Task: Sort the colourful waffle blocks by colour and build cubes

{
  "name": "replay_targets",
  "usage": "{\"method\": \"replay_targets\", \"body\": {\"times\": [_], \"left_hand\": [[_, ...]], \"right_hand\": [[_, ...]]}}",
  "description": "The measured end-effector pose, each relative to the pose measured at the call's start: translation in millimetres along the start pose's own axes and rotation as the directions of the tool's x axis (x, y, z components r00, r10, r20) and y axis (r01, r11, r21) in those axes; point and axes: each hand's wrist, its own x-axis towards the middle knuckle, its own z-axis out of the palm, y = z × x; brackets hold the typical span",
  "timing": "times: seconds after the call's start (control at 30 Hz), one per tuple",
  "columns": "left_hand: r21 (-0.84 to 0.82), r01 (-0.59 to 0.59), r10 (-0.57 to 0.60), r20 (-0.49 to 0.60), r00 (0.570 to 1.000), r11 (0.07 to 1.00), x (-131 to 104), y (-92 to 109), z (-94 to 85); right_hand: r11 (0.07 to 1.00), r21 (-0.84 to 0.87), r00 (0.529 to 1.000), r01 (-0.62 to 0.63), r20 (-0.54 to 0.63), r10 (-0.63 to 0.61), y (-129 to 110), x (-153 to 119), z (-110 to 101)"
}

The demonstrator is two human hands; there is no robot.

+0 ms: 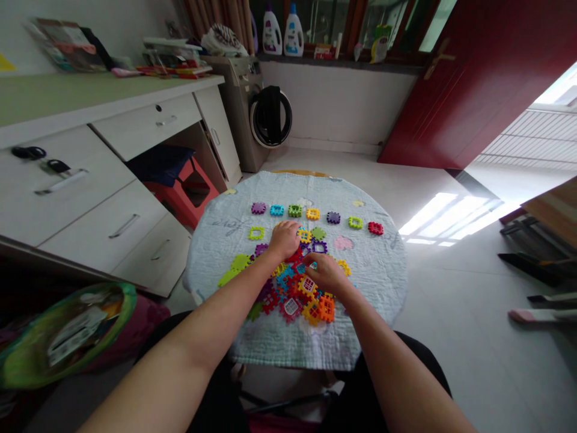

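Colourful plastic interlocking blocks point(285, 279) lie in a loose pile on a round table covered with a pale, patterned cloth point(216, 240). At the pile's far side, my left hand point(286, 239) is closed, its fingers curled down beside a yellow window-frame block point(305, 236); what lies under them is hidden. My right hand point(323, 272) is over the pile's right part, thumb and fingers bent together; whatever they pinch is too small to make out. Just below it sits a yellow block with a white grid point(308, 286). An orange block point(327, 308) lies nearer to me.
Beyond the pile runs a row of several small built pieces, from a purple one point(258, 208) to a red one point(375, 228). A lime frame point(256, 233) lies apart. A red stool point(189, 183) and drawers stand left, a bin point(130, 313) nearer, a washing machine point(241, 108) behind.
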Motion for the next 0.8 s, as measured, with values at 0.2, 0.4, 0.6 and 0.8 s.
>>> {"method": "replay_targets", "body": {"times": [0.2, 0.4, 0.6, 0.8], "left_hand": [[0.089, 0.043, -0.058, 0.179, 0.982, 0.995, 16.7, 13.3, 14.2], [-0.01, -0.097, 0.097, 0.136, 0.986, 0.995, -8.4, 13.7, 8.3], [-0.255, -0.199, 0.232, 0.106, 0.967, 0.946, -46.3, 8.0, -6.9], [-0.287, -0.138, 0.173, 0.1, 0.98, 0.948, -79.1, -4.8, -32.3]], "right_hand": [[0.998, 0.011, 0.998, -0.065, -0.01, 0.065, 3.8, 0.4, -9.0], [0.977, -0.027, 0.968, -0.212, -0.141, 0.207, 22.6, 7.8, -3.0], [0.963, -0.111, 0.964, -0.247, -0.132, 0.232, 28.8, 9.4, 7.8], [0.952, -0.164, 0.965, -0.26, -0.007, 0.262, 23.9, 6.6, 5.2]]}}
